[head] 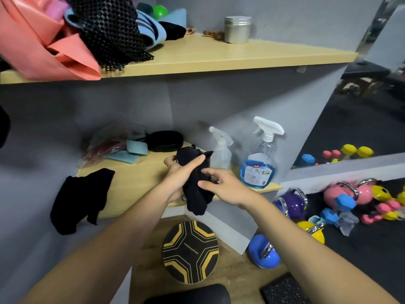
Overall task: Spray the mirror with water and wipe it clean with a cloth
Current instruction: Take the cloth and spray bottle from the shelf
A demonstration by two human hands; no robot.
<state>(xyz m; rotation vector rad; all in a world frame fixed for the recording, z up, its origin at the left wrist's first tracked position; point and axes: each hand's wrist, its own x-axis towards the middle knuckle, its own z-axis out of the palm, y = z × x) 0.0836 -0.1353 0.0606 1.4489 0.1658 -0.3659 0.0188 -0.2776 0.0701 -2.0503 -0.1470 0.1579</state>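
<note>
- Grey walls meet in a corner fitted with two wooden shelves; the mirror [350,119] stands on the right-hand wall, running up and out of the top of the view, and reflects dark gym flooring and coloured dumbbells.
- Below it the floor holds kettlebells [293,202] and loose dumbbells, and a round black-and-yellow board [190,252] leans in the corner under the shelves.
- On the upper shelf [219,58] sit pink bands, a black mesh mat, blue bands and a metal tin [237,29].
- On the lower shelf [135,183] a second black rag [81,198] hangs over the front edge at the left, with teal bands and a black pouch further back.
- Two spray bottles stand upright near the right end of that shelf: a small clear bottle [221,150] and, to its right, a taller blue-liquid bottle [259,167] with a white trigger.
- The black cloth [195,189] is held in front of the lower shelf, its long axis roughly upright, the lower end dangling free.
- The left hand [182,174] grips the cloth's upper part, thumb laid across the fabric.
- The right hand [219,185] pinches the cloth's right edge between thumb and index finger, the other fingers loosely curled.
- Judged from this, the bottles lie just beyond and right of the right hand, which is the nearer one to them; the mirror lies further right again, so a spray step would call for freeing that hand and turning right.
</note>
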